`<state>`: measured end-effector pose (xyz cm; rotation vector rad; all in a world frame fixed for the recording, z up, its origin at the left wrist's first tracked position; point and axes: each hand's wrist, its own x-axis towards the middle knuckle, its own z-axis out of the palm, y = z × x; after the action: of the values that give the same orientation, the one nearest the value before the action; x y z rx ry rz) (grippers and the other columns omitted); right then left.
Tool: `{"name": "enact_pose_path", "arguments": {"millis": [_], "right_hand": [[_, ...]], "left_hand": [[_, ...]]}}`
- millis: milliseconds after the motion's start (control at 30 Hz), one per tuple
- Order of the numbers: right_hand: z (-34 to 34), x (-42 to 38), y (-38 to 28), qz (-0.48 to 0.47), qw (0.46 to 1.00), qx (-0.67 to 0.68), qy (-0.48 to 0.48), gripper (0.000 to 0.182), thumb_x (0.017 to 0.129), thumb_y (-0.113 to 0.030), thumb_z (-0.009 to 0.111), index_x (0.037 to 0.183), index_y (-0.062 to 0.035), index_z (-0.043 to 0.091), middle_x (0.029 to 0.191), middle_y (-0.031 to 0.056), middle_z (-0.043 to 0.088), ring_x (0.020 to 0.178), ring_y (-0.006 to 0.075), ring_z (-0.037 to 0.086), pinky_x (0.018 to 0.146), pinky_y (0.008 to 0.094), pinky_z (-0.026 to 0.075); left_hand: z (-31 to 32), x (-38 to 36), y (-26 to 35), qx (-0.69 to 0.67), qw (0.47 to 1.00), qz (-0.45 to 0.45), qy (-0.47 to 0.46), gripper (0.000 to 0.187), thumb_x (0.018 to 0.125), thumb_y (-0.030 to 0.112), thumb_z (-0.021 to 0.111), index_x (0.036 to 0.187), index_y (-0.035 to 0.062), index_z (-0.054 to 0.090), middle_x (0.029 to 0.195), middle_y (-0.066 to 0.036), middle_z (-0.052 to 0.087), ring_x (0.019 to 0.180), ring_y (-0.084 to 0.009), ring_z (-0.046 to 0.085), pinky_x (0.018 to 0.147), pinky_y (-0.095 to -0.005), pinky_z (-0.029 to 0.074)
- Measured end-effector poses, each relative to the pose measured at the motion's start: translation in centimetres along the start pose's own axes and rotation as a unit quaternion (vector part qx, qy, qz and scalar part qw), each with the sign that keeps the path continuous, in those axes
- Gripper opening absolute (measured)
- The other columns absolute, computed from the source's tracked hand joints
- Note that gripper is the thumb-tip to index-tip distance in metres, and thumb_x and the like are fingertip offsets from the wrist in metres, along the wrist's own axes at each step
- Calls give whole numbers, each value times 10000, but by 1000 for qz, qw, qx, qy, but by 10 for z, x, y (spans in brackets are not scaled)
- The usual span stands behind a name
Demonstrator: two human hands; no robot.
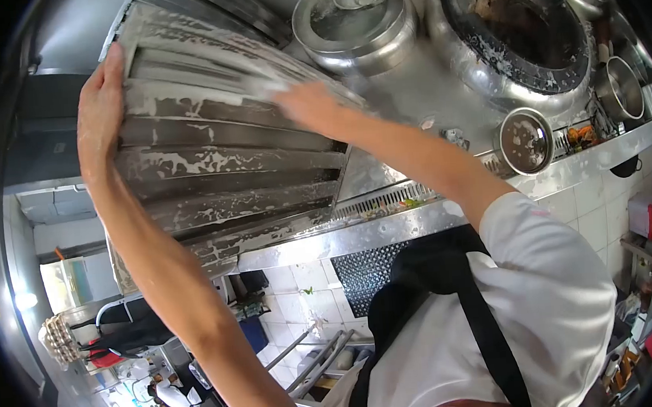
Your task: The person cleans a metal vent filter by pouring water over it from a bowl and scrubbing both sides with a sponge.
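Note:
A large ridged metal filter panel, streaked with white suds, stands tilted at the left of the metal counter. My left hand is closed around its upper left edge, the thumb up along the rim. Across the panel's upper part lies my right hand, smeared by motion but seemingly closed. At its fingertips is a whitish blur; what it holds I cannot make out. Foam runs along the ridges, thickest near the top.
Behind stand a large steel pot with a bowl on top and a soot-dark wok burner. A small pot of murky liquid sits near the front edge, beside a drain grate with food scraps. A person is at the far lower left.

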<state>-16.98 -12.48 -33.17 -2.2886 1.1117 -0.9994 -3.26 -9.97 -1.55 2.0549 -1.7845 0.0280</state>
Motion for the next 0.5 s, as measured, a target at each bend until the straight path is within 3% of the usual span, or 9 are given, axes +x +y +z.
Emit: {"name": "enact_pose_path", "arguments": {"millis": [33, 67, 167, 200, 233, 300, 333, 400, 500], "right_hand": [[52, -34, 44, 43, 996, -76, 32, 353, 853, -101, 600, 1191, -183, 661, 851, 136, 695, 747, 318, 699, 625, 440, 565], [77, -70, 84, 39, 997, -13, 71, 313, 849, -75, 589, 1139, -145, 685, 879, 137, 701, 773, 326, 700, 650, 446, 564], [86, -92, 111, 64, 997, -41, -6, 273, 846, -71, 589, 1091, -118, 699, 873, 139, 699, 799, 326, 700, 676, 445, 563], [90, -69, 119, 5, 998, -53, 25, 272, 847, -75, 592, 1095, -117, 697, 885, 141, 697, 819, 328, 698, 688, 448, 559], [105, -54, 108, -39, 996, -57, 50, 272, 849, -80, 596, 1099, -117, 694, 896, 143, 695, 840, 329, 696, 700, 451, 556], [28, -9, 44, -28, 996, -58, -68, 291, 853, -96, 603, 1123, -157, 693, 890, 134, 693, 867, 322, 695, 712, 456, 548], [31, -11, 46, -20, 995, -58, -74, 291, 853, -96, 603, 1123, -157, 693, 890, 134, 693, 867, 322, 695, 712, 456, 548], [38, -16, 48, -64, 997, 18, 46, 283, 863, -124, 606, 1120, -197, 699, 915, 138, 695, 861, 325, 697, 711, 460, 548], [99, -93, 128, 125, 985, 5, -122, 316, 887, -119, 565, 1173, -202, 671, 957, 136, 704, 921, 343, 685, 791, 465, 546]], "left_hand": [[-1, 6, -5, 7, 1000, -1, 0, 672, 964, 601, 503, 1286, 27, 636, 1153, -151, 697, 1094, -223, 616, 995, -335, 428], [-1, 10, -13, 23, 1000, -5, 10, 674, 961, 603, 510, 1286, 27, 638, 1153, -146, 698, 1093, -222, 618, 996, -330, 428], [0, 11, -22, 31, 999, -15, 18, 651, 965, 589, 522, 1288, 36, 641, 1160, -142, 697, 1093, -214, 617, 992, -323, 430], [1, 14, -28, 33, 999, 0, 21, 644, 965, 578, 541, 1299, 36, 638, 1157, -132, 697, 1085, -200, 612, 988, -312, 431], [-1, 18, -40, 36, 999, -5, -1, 644, 965, 578, 541, 1299, 36, 638, 1157, -132, 697, 1085, -200, 612, 988, -312, 431], [0, 27, -48, 21, 999, -24, -31, 643, 964, 572, 556, 1303, 32, 639, 1143, -122, 697, 1076, -183, 605, 980, -301, 432], [2, 24, -46, 21, 999, -21, -12, 655, 956, 580, 563, 1300, 28, 642, 1131, -116, 695, 1054, -174, 605, 969, -296, 437], [4, 18, -44, 25, 999, -33, -5, 657, 953, 582, 568, 1299, 28, 642, 1133, -116, 695, 1049, -176, 607, 969, -295, 437], [8, 24, -58, 4, 998, -54, -28, 679, 941, 594, 576, 1310, 28, 635, 1161, -117, 688, 1067, -187, 610, 986, -294, 425]]}}
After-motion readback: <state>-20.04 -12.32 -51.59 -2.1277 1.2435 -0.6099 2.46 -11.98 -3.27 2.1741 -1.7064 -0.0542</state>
